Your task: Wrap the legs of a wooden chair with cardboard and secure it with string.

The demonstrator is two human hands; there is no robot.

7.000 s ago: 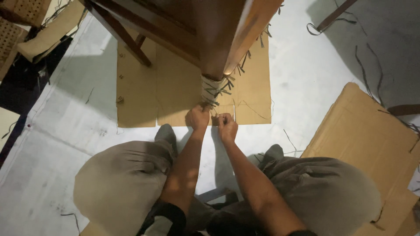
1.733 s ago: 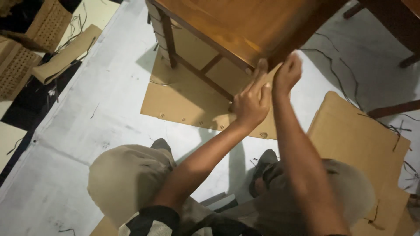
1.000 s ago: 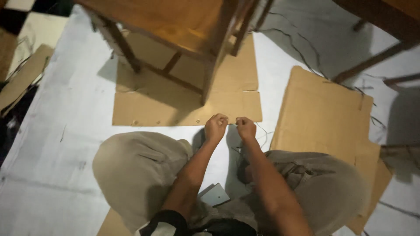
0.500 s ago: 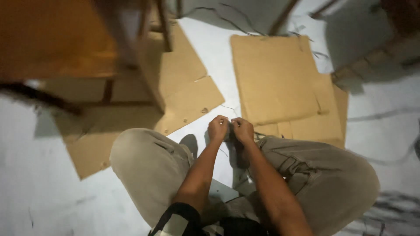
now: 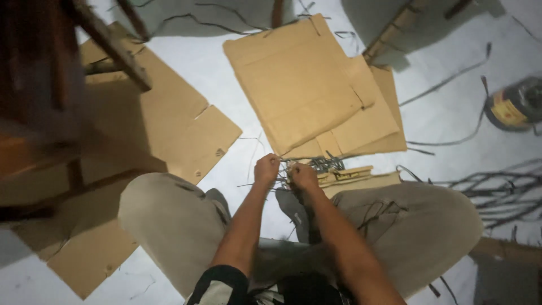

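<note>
Over on the far left, a dark wooden chair leg (image 5: 113,48) stands on a flat cardboard sheet (image 5: 169,124) spread across the pale floor (image 5: 451,113). Moving to the middle, the left hand (image 5: 266,169) is closed, its grip pinched on thin dark strands (image 5: 282,179), and right beside it, nearly touching, the right hand (image 5: 304,176) is curled tight on the same tangle, low between the knees of the squatting person. Those strands look light, limp and springy, the kind that slip and snag, so they would seem best taken near the ends between thumb and forefinger. Just past the right hand lies a small heap of cut strands (image 5: 323,164) on a folded cardboard strip (image 5: 347,174). Beyond it, a second cardboard sheet (image 5: 310,79) lies flat. Further right, loose long strands (image 5: 497,192) trail over the floor, and at the far right edge sits a dark roll with a yellow label (image 5: 514,104), well apart from both hands.
</note>
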